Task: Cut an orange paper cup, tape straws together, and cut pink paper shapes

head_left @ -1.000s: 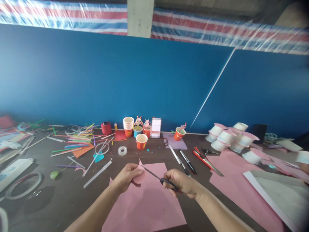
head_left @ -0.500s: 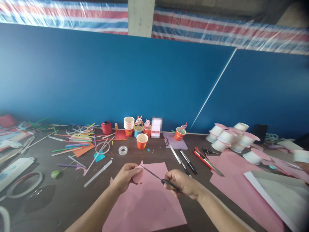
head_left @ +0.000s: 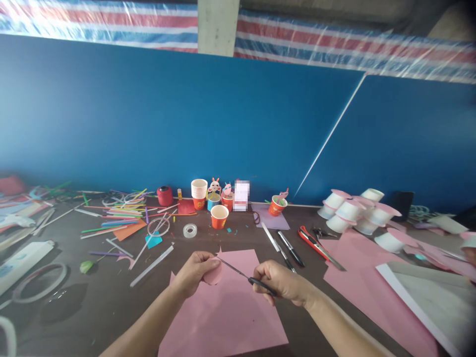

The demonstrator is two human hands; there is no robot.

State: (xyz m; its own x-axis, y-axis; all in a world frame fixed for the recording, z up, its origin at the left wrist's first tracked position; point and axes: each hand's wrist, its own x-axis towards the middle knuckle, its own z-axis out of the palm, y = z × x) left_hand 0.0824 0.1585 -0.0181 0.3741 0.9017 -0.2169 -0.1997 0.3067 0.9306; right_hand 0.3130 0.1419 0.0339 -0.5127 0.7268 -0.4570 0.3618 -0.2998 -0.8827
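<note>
Pink paper round (head_left: 213,273) stays pinched in left hand (head_left: 193,272); right hand (head_left: 282,283) keeps clamping scissors (head_left: 245,275).

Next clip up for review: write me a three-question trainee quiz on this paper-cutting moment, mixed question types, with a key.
1. True or false: the right hand holds black-handled scissors.
2. What does the left hand pinch?
A. a roll of clear tape
B. a small rounded pink paper piece
C. a red utility knife
3. Fill in: the single orange paper cup stands just right of the ______.

Key
1. True; the blades point toward the left hand.
2. B; the pink paper piece is held above the large pink paper sheet.
3. Clear tape roll, lying flat on the dark table.
</note>
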